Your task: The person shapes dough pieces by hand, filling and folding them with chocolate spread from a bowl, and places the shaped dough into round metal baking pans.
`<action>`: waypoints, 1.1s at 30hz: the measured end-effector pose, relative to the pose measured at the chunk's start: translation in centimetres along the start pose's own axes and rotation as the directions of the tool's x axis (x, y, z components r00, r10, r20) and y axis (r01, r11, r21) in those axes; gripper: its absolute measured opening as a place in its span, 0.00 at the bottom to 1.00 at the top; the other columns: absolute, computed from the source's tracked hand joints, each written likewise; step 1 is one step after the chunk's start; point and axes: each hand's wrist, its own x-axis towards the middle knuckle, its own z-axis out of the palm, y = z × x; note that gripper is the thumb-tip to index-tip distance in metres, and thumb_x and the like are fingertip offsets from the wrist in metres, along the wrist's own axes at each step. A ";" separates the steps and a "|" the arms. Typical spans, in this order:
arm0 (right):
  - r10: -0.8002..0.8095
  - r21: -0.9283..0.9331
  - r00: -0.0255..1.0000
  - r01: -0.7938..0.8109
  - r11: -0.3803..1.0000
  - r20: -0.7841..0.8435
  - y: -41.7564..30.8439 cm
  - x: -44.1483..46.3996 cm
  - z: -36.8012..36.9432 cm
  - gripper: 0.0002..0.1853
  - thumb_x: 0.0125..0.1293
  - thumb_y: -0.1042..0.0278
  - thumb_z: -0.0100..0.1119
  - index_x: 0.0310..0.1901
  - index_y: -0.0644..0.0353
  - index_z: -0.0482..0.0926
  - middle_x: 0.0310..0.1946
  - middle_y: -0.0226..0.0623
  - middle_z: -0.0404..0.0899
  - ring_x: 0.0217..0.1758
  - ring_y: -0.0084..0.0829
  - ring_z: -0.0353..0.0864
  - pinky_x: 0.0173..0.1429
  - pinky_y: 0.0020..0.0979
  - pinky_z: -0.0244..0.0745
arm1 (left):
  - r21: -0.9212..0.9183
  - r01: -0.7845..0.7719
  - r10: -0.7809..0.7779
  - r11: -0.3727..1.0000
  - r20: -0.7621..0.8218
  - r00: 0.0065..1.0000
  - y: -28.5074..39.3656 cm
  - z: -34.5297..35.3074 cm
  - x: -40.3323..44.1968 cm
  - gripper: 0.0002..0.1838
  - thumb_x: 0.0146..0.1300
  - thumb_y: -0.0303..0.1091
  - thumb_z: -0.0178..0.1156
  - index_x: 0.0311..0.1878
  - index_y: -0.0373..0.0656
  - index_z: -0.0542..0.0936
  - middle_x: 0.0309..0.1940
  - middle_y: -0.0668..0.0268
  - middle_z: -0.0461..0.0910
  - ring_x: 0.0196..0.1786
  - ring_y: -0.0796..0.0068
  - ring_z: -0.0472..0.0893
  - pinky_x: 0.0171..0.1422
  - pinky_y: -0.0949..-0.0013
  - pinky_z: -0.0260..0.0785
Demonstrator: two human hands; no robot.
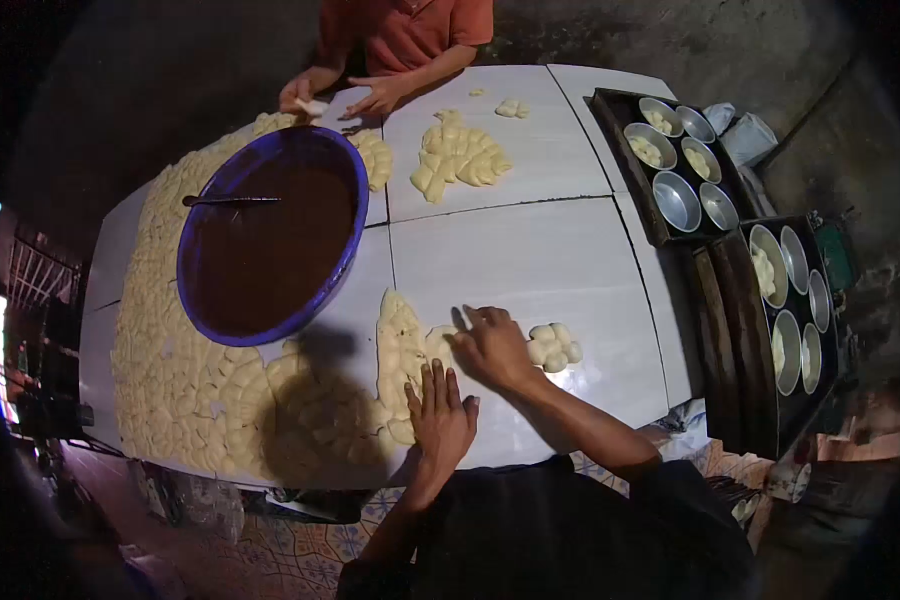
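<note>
My left hand (443,418) lies with fingers stretched out at the edge of a long strip of pale dough pieces (394,325). Just right of that strip, my right hand (494,347) reaches over a small flattened dough piece (438,342), its fingers apart and the tips on or close to the dough. A cluster of small dough balls (553,348) sits beside my right wrist. What lies under my palms is hidden.
A purple tub (354,235) of brown filling (270,245) with a long-handled utensil (232,200) stands among many flattened dough pieces (210,400). Across the table, a person (410,40) handles dough near another dough pile (460,155). Dark trays (660,230) hold several metal tins (677,200) at right.
</note>
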 end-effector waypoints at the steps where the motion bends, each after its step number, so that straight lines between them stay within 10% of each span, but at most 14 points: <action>1: -0.067 -0.092 0.998 0.068 0.993 0.013 -0.3 0.6 2.7 0.19 0.62 0.60 0.60 0.50 0.63 0.78 0.49 0.51 0.78 0.55 0.52 0.73 0.55 0.48 0.71 | 0.005 0.016 -0.016 1.000 0.010 1.000 0.6 -0.1 -0.5 0.35 0.64 0.50 0.56 0.63 0.27 0.70 0.70 0.43 0.61 0.75 0.45 0.54 0.76 0.36 0.35; 3: -0.141 -0.184 0.990 0.144 0.972 0.030 0.0 0.3 5.3 0.16 0.60 0.64 0.62 0.48 0.63 0.78 0.47 0.49 0.79 0.51 0.51 0.76 0.53 0.47 0.73 | 0.054 0.013 -0.015 0.998 0.045 0.999 0.9 -0.2 -1.4 0.36 0.64 0.52 0.56 0.62 0.28 0.71 0.69 0.43 0.61 0.75 0.46 0.54 0.76 0.36 0.34; 6: 0.179 0.654 0.984 -0.129 0.746 -0.010 -1.0 1.0 4.1 0.07 0.58 0.78 0.62 0.39 0.65 0.76 0.40 0.45 0.77 0.42 0.40 0.80 0.47 0.34 0.76 | 0.021 0.031 -0.031 0.999 0.006 0.999 0.1 -0.2 -1.2 0.35 0.64 0.53 0.55 0.62 0.29 0.71 0.69 0.44 0.61 0.76 0.48 0.54 0.76 0.35 0.33; 10: 0.064 0.577 0.917 0.193 0.794 -0.394 -0.2 0.6 -3.7 0.11 0.60 0.78 0.62 0.44 0.65 0.75 0.49 0.41 0.71 0.45 0.31 0.77 0.47 0.29 0.75 | -0.428 0.212 -0.173 0.878 0.129 0.976 -1.0 -1.7 0.3 0.24 0.65 0.40 0.58 0.61 0.38 0.75 0.68 0.52 0.66 0.76 0.52 0.56 0.76 0.37 0.34; 13: 0.072 0.612 0.808 0.381 0.693 -0.585 -2.7 -0.5 -11.0 0.22 0.58 0.78 0.65 0.54 0.62 0.70 0.54 0.41 0.67 0.48 0.32 0.75 0.51 0.33 0.75 | -0.660 0.032 -0.200 0.751 -0.181 0.963 1.1 -4.8 1.7 0.20 0.64 0.31 0.58 0.58 0.37 0.77 0.63 0.51 0.72 0.67 0.51 0.69 0.74 0.55 0.53; 15: -0.182 0.420 0.766 0.516 0.747 -0.617 -1.6 -1.9 -12.0 0.35 0.55 0.74 0.70 0.63 0.62 0.62 0.56 0.44 0.68 0.54 0.38 0.74 0.60 0.37 0.72 | -0.928 0.088 -0.307 0.363 -0.030 0.951 3.1 -6.3 2.4 0.18 0.68 0.31 0.54 0.60 0.37 0.75 0.61 0.56 0.74 0.65 0.60 0.72 0.70 0.60 0.61; 16: -0.223 0.426 0.846 0.450 0.784 -0.484 -1.9 -3.6 -11.5 0.37 0.55 0.72 0.70 0.65 0.62 0.61 0.56 0.48 0.69 0.61 0.40 0.71 0.64 0.41 0.68 | -0.984 0.118 -0.288 -0.131 0.152 0.946 4.3 -7.3 3.3 0.19 0.72 0.35 0.52 0.61 0.36 0.73 0.59 0.58 0.75 0.62 0.65 0.74 0.65 0.64 0.66; 18: -0.334 0.346 0.935 0.355 0.868 -0.121 -3.6 -6.3 -11.1 0.36 0.56 0.72 0.68 0.65 0.63 0.60 0.55 0.49 0.70 0.64 0.41 0.69 0.66 0.43 0.66 | -0.319 0.255 0.194 -0.913 0.211 0.958 3.8 -6.8 4.2 0.21 0.73 0.38 0.51 0.63 0.35 0.71 0.58 0.57 0.76 0.61 0.68 0.75 0.60 0.68 0.69; 20: -0.424 0.260 0.881 0.469 0.844 -0.211 -2.2 -6.9 -9.4 0.40 0.54 0.76 0.67 0.68 0.61 0.59 0.54 0.48 0.71 0.61 0.44 0.71 0.65 0.43 0.65 | -0.732 0.225 -0.077 -0.644 0.355 0.932 5.1 -7.5 5.2 0.21 0.74 0.33 0.47 0.68 0.40 0.65 0.58 0.56 0.74 0.55 0.69 0.77 0.57 0.69 0.70; 22: -0.102 0.423 0.937 0.245 0.872 -0.333 -2.6 -6.8 -9.6 0.33 0.59 0.78 0.63 0.67 0.63 0.63 0.50 0.44 0.71 0.54 0.41 0.73 0.57 0.39 0.69 | -0.722 0.124 -0.127 -0.681 0.282 0.951 5.8 -8.1 5.5 0.21 0.74 0.28 0.47 0.68 0.37 0.64 0.60 0.56 0.73 0.57 0.69 0.77 0.60 0.67 0.70; 26: -0.130 0.466 0.990 0.143 0.873 -0.061 -3.1 -6.4 -7.5 0.20 0.59 0.80 0.60 0.55 0.60 0.78 0.52 0.45 0.68 0.54 0.43 0.71 0.57 0.38 0.70 | -0.748 0.084 -0.077 -0.659 0.178 0.981 5.9 -7.6 4.3 0.22 0.72 0.25 0.49 0.68 0.34 0.65 0.63 0.54 0.71 0.63 0.68 0.74 0.65 0.67 0.66; 28: -0.099 0.494 0.994 0.112 0.862 -0.054 -4.0 -6.3 -7.9 0.19 0.60 0.82 0.59 0.54 0.60 0.79 0.51 0.45 0.68 0.53 0.41 0.72 0.54 0.37 0.72 | -0.951 -0.025 -0.326 -0.309 0.081 0.942 5.9 -7.2 4.5 0.22 0.70 0.23 0.53 0.67 0.33 0.67 0.60 0.54 0.73 0.59 0.74 0.75 0.65 0.68 0.65; 33: -0.148 0.404 0.989 0.132 0.905 0.006 -4.1 -4.1 -7.2 0.18 0.62 0.70 0.62 0.55 0.58 0.79 0.53 0.45 0.68 0.57 0.40 0.67 0.57 0.41 0.68 | -0.995 0.035 -0.526 -0.097 0.081 0.847 3.3 -5.8 2.7 0.08 0.62 0.28 0.66 0.39 0.31 0.84 0.30 0.68 0.83 0.35 0.83 0.79 0.42 0.80 0.69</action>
